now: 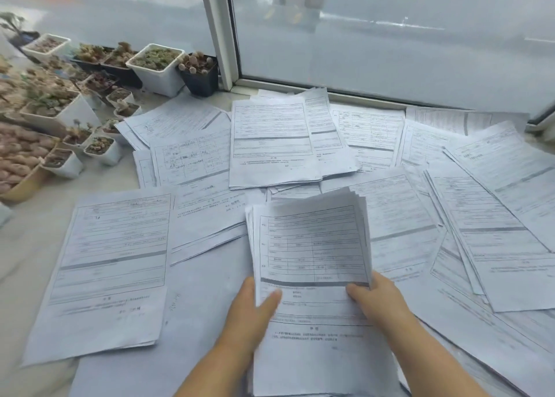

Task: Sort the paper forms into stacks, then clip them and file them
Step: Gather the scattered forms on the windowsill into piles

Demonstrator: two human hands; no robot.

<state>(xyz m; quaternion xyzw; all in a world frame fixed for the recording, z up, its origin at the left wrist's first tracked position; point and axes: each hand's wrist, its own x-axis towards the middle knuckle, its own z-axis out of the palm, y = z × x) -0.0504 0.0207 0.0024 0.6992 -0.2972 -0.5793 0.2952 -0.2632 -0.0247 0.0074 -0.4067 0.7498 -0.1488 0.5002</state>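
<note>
Sheaf: you hold a sheaf of forms upright over the bench, near its front edge, with both hands.
Left hand: your left hand has its thumb on the front sheet and its fingers tucked behind, gripping the left edge.
Right hand: your right hand pinches the lower right edge, thumb in front.
Slip risk: the sheaf's top corners fan out and curl back; a loose grip would likely spill sheets onto the spread forms and mix the sorts.
Mix risk: the piles overlap at their edges, the right-hand ones most of all, so a sheet laid there may straddle two.
Pots: the plant pots stand just beside the far-left forms; a wide sweep could knock them.
Edges: the window frame bounds the far side, with forms up against it.
Open room: bare bench shows only at the left, beside the near-left pile.
</note>
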